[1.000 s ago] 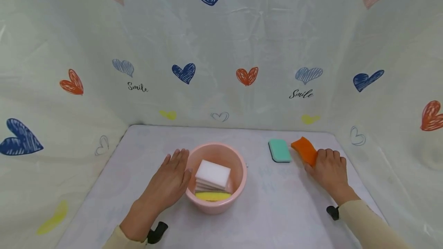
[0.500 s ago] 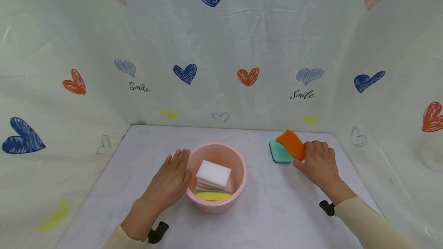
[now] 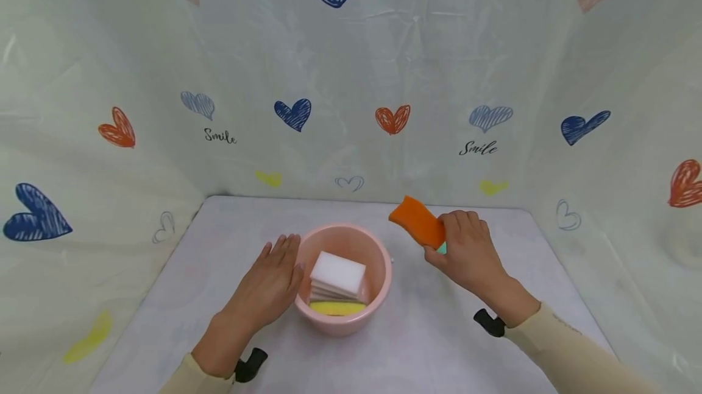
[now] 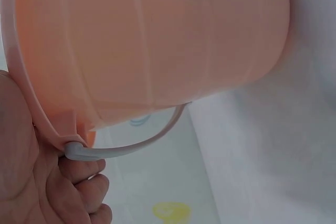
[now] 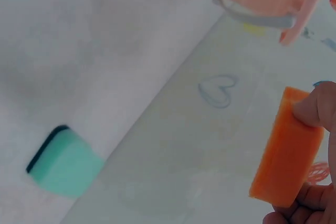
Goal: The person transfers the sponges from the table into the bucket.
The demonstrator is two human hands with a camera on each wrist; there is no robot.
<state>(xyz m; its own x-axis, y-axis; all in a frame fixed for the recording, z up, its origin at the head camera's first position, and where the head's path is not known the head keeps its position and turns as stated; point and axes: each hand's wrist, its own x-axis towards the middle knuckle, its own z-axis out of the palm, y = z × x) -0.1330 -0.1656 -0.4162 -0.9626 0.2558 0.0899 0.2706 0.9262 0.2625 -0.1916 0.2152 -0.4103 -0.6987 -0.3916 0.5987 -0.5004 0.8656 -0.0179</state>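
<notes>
My right hand [image 3: 442, 237] pinches an orange sponge [image 3: 417, 221] by one end and holds it in the air, just right of the pink bucket [image 3: 385, 263]. The right wrist view shows the orange sponge [image 5: 289, 169] between thumb and fingers, with the bucket's rim [image 5: 294, 3] ahead. My left hand [image 3: 278, 261] lies with straight fingers against the bucket's left side. Inside the bucket sit a stack of white sponges [image 3: 337, 275] and a yellow sponge [image 3: 337, 309]. In the left wrist view the bucket wall [image 4: 157, 40] fills the frame, its grey handle [image 4: 131, 148] hanging down.
A green sponge [image 5: 63, 161] lies on the white table [image 3: 247, 223], mostly hidden behind my right hand in the head view. Heart-printed cloth [image 3: 351, 77] walls the table at the back and on both sides.
My right hand has lifted the orange sponge off the table and carried it left, from beside the green sponge to near the bucket's right rim. The left hand and bucket have stayed put.
</notes>
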